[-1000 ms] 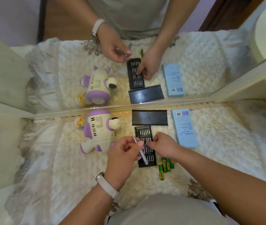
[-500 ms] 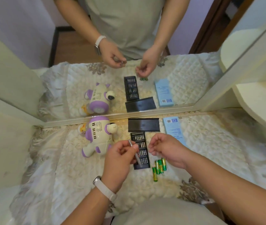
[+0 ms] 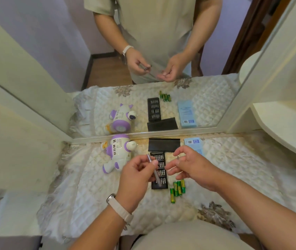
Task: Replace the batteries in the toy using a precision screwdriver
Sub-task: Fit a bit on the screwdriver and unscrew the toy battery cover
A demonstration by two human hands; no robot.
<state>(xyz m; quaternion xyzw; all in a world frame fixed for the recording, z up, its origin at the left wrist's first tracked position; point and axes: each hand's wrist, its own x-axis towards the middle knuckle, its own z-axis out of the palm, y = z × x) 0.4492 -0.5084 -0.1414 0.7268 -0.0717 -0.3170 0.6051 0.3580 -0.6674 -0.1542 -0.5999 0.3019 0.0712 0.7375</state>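
Observation:
A white and purple toy (image 3: 117, 153) lies on its side on the quilted cloth, close to the mirror. My left hand (image 3: 136, 175) grips a slim silver screwdriver handle (image 3: 154, 170), raised above the open black bit tray (image 3: 159, 170). My right hand (image 3: 190, 165) hovers to the right of the tray and pinches a small screwdriver bit (image 3: 178, 159) between thumb and forefinger. The two hands are a short gap apart. Several green batteries (image 3: 177, 190) lie below the tray's right corner.
The tray's black lid (image 3: 164, 144) rests against the mirror's base, with a light blue box (image 3: 194, 146) to its right. The mirror (image 3: 154, 69) reflects everything. A cream shelf (image 3: 286, 127) juts in at right; a cream panel (image 3: 17, 150) stands at left.
My right hand has lifted off the bit tray holding a small bit and moved to the right. My left hand stays raised with the handle. The camera has tilted up, showing more mirror.

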